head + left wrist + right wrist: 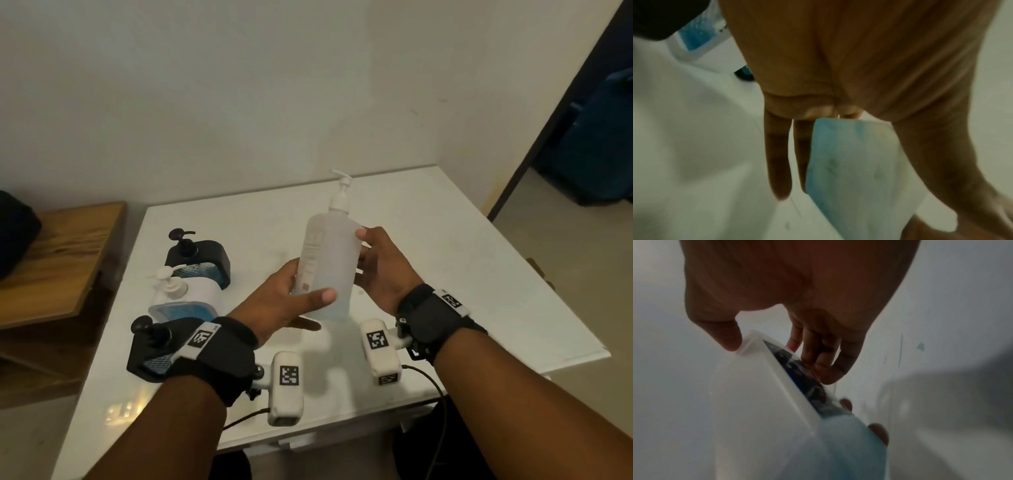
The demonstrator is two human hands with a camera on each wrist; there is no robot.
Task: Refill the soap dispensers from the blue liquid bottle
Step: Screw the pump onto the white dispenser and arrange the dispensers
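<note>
I hold a translucent pump bottle tilted in the air above the white table, its white pump head pointing away from me. Faint blue liquid sits at its base. My left hand grips the lower part, thumb across the front and fingers underneath. My right hand grips the right side, thumb on the shoulder and fingers behind the label. Three pump dispensers stand in a row at the table's left: a far black one, a white one and a near black one.
A wooden bench with a dark object stands left of the table. A pale wall runs close behind. A dark doorway opens at the right, beyond the table's right edge. Thin cables hang off the front edge.
</note>
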